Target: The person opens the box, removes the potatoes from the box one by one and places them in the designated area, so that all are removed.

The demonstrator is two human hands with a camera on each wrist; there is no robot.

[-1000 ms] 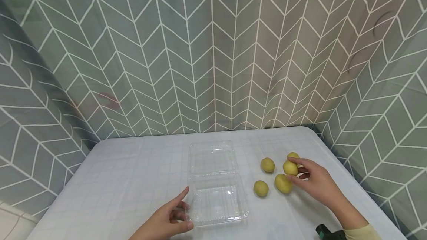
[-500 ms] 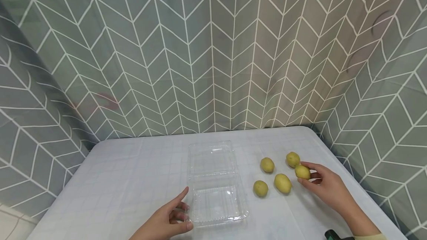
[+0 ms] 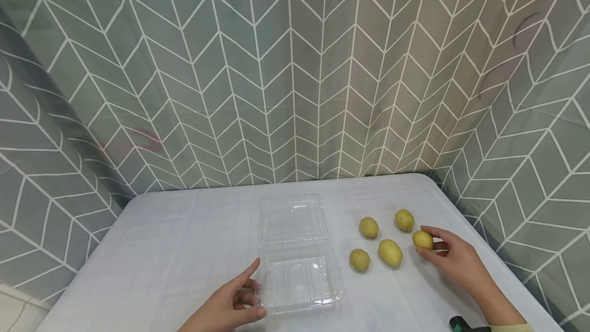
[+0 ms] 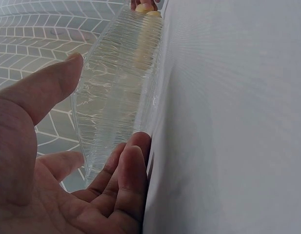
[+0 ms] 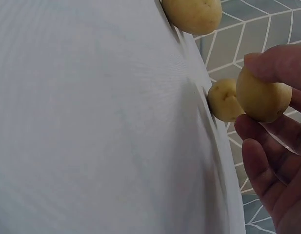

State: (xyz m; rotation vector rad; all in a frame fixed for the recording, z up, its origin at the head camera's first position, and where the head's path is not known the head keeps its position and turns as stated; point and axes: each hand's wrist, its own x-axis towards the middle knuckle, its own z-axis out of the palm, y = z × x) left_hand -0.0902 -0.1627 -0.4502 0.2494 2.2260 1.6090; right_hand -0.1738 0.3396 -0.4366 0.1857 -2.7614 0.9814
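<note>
My right hand (image 3: 454,260) pinches a small yellow potato (image 3: 422,240) between thumb and fingertips. In the right wrist view, this held potato (image 5: 263,95) appears off the tabletop, with another potato (image 5: 224,100) behind it. Several more lie to its left: a large one (image 3: 390,253), one at the back (image 3: 404,220) and two further left. My left hand (image 3: 230,301) is at the left edge of an opened clear plastic clamshell container (image 3: 299,283), thumb and index finger spread. In the left wrist view, its fingers (image 4: 132,168) lie at the container's near side, not gripping it.
The container's lid (image 3: 292,219) lies flat behind its base. A white cloth covers the table (image 3: 184,250). Patterned curtains (image 3: 295,76) hang behind it and at both sides. A black device (image 3: 461,324) sits near my right wrist at the lower edge.
My right hand has moved right and slightly towards me with the potato, away from the others. The left hand and the container have stayed in place.
</note>
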